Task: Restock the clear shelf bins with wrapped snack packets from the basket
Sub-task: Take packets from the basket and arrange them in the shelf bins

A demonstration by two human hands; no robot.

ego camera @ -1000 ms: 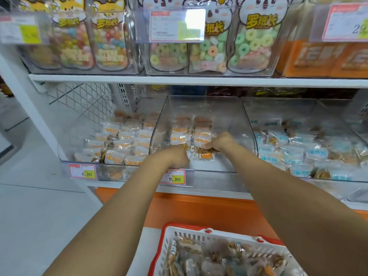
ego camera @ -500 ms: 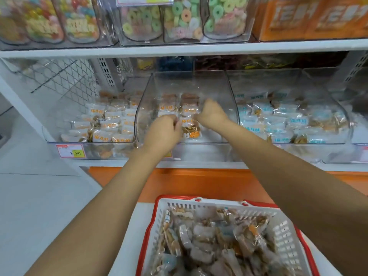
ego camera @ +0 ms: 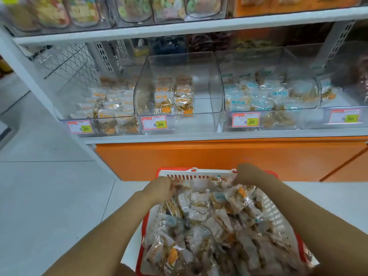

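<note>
Head view: right hand point(ego camera: 250, 174) grasp unclear

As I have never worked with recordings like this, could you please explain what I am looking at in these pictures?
There is no machine here: a person restocks a shop shelf with bare hands. The view comes from one wide-angle camera worn on the person's head, looking forward and down, so the forearms reach in from the bottom edge. Low in the frame stands a red and white basket heaped with wrapped snack packets. The left hand and right hand are both at its far end, among the packets; whether either grips one is too blurred to tell. On the shelf stand clear bins: the middle bin holds only two short rows of orange-labelled packets, while the left bin and right bin hold more. Price tags hang in front.
</note>
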